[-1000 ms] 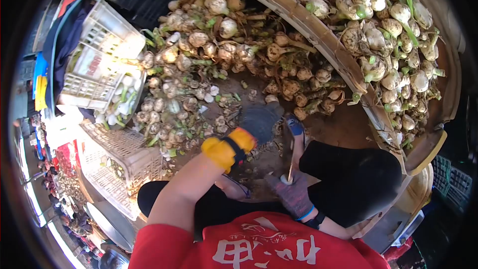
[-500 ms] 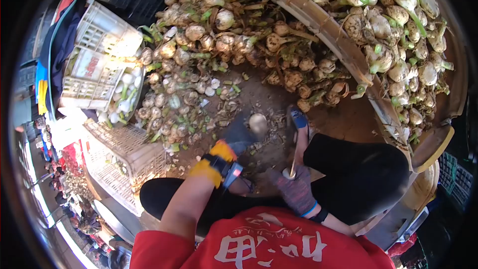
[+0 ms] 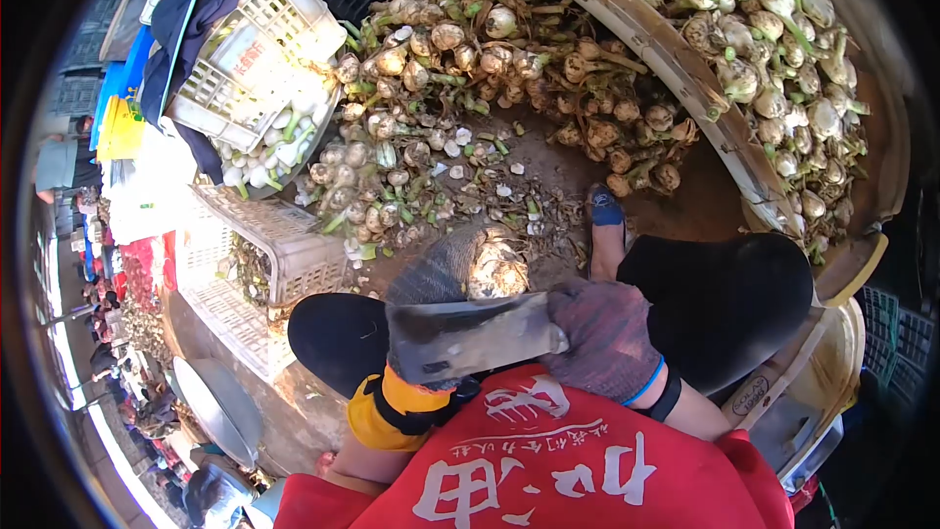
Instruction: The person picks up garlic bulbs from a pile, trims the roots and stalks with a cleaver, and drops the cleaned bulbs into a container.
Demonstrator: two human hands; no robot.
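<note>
My left hand point(image 3: 436, 269), in a grey glove with a yellow cuff, holds a large, dirt-marked pale bulb point(image 3: 497, 269) at its fingertips. In my right hand point(image 3: 607, 333), gloved in dark knit, is the handle end of a wide cleaver point(image 3: 470, 335). The flat blade lies across the front of my left wrist, just below the bulb, and hides part of that hand. Beyond my hands, a heap of bulbs with roots and stalks point(image 3: 447, 36) spreads over the ground, with cut scraps point(image 3: 504, 190) on its near side.
A curved wooden-looking rim point(image 3: 627, 24) bounds more bulbs point(image 3: 736, 78) at the right. White crates point(image 3: 304, 255) stand at the left, one beside a basin of peeled bulbs point(image 3: 284, 152). A metal basin point(image 3: 220, 411) is at the lower left; people sit far left.
The cleaver has come up from beside my right leg to lie flat in front of me. My left hand and the bulb have moved closer to my body. The view has shifted.
</note>
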